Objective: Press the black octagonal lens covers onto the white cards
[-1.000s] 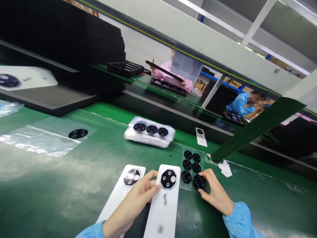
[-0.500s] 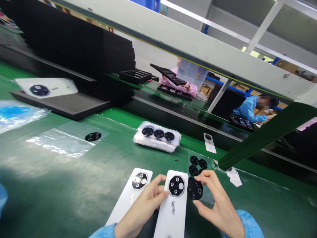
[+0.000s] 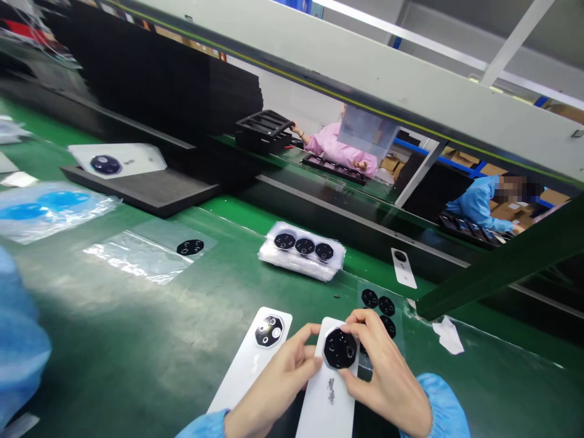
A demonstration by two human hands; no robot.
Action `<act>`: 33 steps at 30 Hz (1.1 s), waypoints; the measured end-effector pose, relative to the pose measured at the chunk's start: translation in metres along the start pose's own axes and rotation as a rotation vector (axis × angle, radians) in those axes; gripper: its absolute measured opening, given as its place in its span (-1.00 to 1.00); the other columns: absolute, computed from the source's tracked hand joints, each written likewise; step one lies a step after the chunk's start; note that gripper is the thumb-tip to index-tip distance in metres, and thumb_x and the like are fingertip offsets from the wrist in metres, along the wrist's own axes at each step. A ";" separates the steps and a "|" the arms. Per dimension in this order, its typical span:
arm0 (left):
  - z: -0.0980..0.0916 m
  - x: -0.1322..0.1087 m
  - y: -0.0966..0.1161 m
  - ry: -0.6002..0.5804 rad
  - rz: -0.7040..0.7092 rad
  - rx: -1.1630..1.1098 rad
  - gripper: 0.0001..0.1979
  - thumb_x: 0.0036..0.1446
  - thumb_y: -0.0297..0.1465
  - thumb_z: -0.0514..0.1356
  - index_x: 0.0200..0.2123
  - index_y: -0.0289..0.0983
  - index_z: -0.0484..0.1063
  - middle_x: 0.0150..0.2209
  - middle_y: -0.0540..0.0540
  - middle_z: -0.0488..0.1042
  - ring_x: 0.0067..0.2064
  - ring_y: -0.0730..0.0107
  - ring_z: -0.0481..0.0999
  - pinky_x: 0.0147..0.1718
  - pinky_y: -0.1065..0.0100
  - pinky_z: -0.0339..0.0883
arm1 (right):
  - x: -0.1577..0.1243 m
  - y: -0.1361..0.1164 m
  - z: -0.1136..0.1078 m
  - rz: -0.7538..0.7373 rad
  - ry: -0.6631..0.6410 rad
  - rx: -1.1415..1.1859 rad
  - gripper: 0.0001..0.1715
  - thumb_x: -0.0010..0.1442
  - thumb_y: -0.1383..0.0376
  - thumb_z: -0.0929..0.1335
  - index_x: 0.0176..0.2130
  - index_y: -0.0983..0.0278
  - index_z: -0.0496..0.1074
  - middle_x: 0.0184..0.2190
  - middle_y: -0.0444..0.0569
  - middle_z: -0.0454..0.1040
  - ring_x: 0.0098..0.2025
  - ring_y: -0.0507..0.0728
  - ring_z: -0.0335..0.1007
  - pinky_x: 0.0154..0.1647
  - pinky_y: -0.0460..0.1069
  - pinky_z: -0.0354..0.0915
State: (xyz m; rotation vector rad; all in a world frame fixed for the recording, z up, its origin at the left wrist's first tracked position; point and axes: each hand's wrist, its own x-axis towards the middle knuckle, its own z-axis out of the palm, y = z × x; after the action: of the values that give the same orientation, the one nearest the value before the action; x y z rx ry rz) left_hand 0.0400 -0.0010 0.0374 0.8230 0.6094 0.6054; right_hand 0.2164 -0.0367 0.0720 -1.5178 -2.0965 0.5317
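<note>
My left hand (image 3: 278,377) is closed on the left edge of a white phone back panel (image 3: 325,410) that has dark lettering. The thumb and index finger of my right hand (image 3: 387,374) grip the edges of a black octagonal camera lens cover (image 3: 339,350). That cover lies over the camera ring near the panel's top; whether it is pressed down I cannot tell. A second white phone back panel (image 3: 241,371) lies to the left, partly behind my left forearm. Behind my right hand is a clear sheet (image 3: 398,304) with several black lens covers, some hidden by my fingers.
A stack of clear-wrapped lens covers (image 3: 301,261) sits ahead. Farther left are a clear bag (image 3: 150,255) and a dark tray (image 3: 177,194) carrying a white panel. A green post (image 3: 493,261) slants at right beside a paper scrap (image 3: 449,336). Co-workers sit beyond the line.
My right hand has moved left, bringing the black lens cover from beside the panel to over its camera ring. The view has shifted slightly. A co-worker across the line has moved a black tray leftward.
</note>
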 end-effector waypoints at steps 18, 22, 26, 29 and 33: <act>-0.001 0.001 -0.002 -0.048 0.023 -0.020 -0.61 0.08 -0.32 0.22 -0.02 -0.25 0.25 -0.40 -0.05 0.56 -0.41 0.33 0.56 -0.40 0.39 0.35 | 0.002 0.000 0.000 -0.005 -0.044 0.006 -0.48 -0.07 0.55 0.28 -0.11 0.18 0.18 -0.13 0.00 0.21 -0.07 0.19 0.23 -0.11 0.07 0.31; -0.003 0.002 -0.003 -0.045 0.031 -0.024 -0.60 0.08 -0.32 0.22 -0.02 -0.26 0.24 -0.41 -0.05 0.56 -0.42 0.35 0.55 -0.42 0.41 0.34 | 0.002 0.000 -0.001 -0.004 -0.054 0.008 -0.48 -0.07 0.56 0.28 -0.11 0.19 0.19 -0.12 -0.01 0.21 -0.07 0.18 0.22 -0.10 0.07 0.31; -0.003 0.002 -0.004 -0.050 0.040 -0.028 -0.61 0.10 -0.33 0.21 -0.02 -0.27 0.24 -0.42 -0.05 0.56 -0.43 0.37 0.54 -0.44 0.42 0.33 | 0.002 -0.002 -0.002 -0.007 -0.057 0.002 -0.47 -0.07 0.57 0.28 -0.10 0.21 0.19 -0.12 -0.01 0.21 -0.07 0.17 0.22 -0.09 0.06 0.30; -0.003 0.002 -0.003 -0.053 0.039 -0.025 -0.63 0.11 -0.35 0.20 -0.02 -0.28 0.24 -0.43 -0.04 0.56 -0.43 0.37 0.54 -0.43 0.41 0.33 | 0.002 -0.002 -0.002 -0.011 -0.058 -0.004 -0.48 -0.07 0.58 0.28 -0.11 0.22 0.19 -0.13 -0.01 0.20 -0.07 0.16 0.21 -0.09 0.05 0.29; -0.002 0.002 -0.003 -0.055 0.040 -0.026 -0.63 0.11 -0.36 0.20 -0.02 -0.27 0.24 -0.41 -0.04 0.55 -0.43 0.38 0.54 -0.43 0.41 0.33 | 0.002 -0.003 -0.003 -0.023 -0.059 -0.013 -0.48 -0.07 0.58 0.28 -0.11 0.22 0.18 -0.13 -0.01 0.19 -0.06 0.16 0.19 -0.08 0.05 0.28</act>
State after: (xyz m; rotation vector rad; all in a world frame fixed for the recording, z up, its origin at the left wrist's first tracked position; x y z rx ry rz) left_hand 0.0401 -0.0001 0.0334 0.8266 0.5349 0.6239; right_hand 0.2153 -0.0351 0.0760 -1.5001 -2.1633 0.5626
